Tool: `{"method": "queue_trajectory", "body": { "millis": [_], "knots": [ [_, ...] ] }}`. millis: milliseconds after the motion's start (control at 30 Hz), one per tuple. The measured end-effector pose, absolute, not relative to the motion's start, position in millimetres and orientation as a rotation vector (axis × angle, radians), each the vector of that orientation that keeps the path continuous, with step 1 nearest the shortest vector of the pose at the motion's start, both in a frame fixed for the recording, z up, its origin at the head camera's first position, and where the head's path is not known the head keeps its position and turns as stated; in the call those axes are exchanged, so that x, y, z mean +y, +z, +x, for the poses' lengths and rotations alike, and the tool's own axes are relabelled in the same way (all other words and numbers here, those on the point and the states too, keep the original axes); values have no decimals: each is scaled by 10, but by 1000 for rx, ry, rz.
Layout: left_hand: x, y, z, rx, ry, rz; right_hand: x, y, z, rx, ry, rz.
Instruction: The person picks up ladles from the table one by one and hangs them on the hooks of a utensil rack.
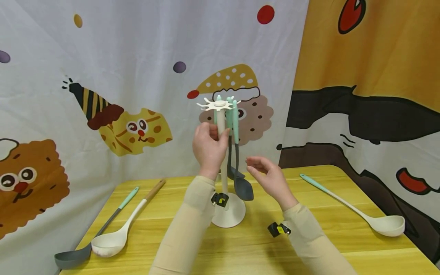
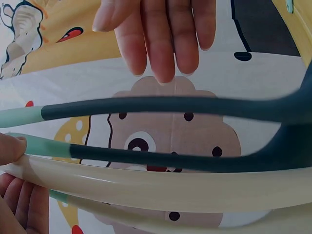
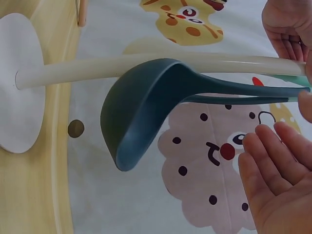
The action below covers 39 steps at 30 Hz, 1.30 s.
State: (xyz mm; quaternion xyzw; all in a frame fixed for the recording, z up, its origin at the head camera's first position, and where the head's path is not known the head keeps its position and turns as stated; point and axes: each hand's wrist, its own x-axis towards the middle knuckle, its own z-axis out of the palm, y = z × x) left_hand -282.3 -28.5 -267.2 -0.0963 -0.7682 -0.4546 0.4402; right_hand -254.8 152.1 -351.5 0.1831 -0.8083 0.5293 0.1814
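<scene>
A white utensil stand (image 1: 224,179) rises from a round base, with a ring of hooks on top. My left hand (image 1: 210,148) grips its pole below the hooks, thumb in front. Mint-handled utensils hang from the right and back hooks. The nearest is a dark ladle (image 1: 243,189), its bowl facing sideways in the right wrist view (image 3: 141,117). Another dark utensil (image 1: 230,152) hangs just behind it, its lower end partly hidden. My right hand (image 1: 269,178) is to the right of the ladle, fingers extended and apart from it, palm turned towards the stand.
On the wooden table (image 1: 240,252), a grey ladle (image 1: 73,256) with a mint handle and a white ladle (image 1: 111,241) with a wooden handle lie at the left. A white ladle (image 1: 386,225) with a mint handle lies at the right. A cartoon-printed curtain (image 1: 144,46) hangs behind.
</scene>
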Motion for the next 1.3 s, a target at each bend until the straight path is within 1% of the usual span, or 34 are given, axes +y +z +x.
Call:
{"method": "queue_trajectory", "body": {
  "millis": [633,967,1300],
  "knots": [
    [-286,-2687,-2834,-1874,-1113,-267,1657,-3620,-2533,-2390,1327,625],
    [-288,-2677,-2834,-1877,-1127,-263,1746,-3653,-2525,-2478,1266,637],
    [-289,-2684,-2843,-1875,-1125,-269,1914,-3818,-2531,-2520,1189,652]
  ]
}}
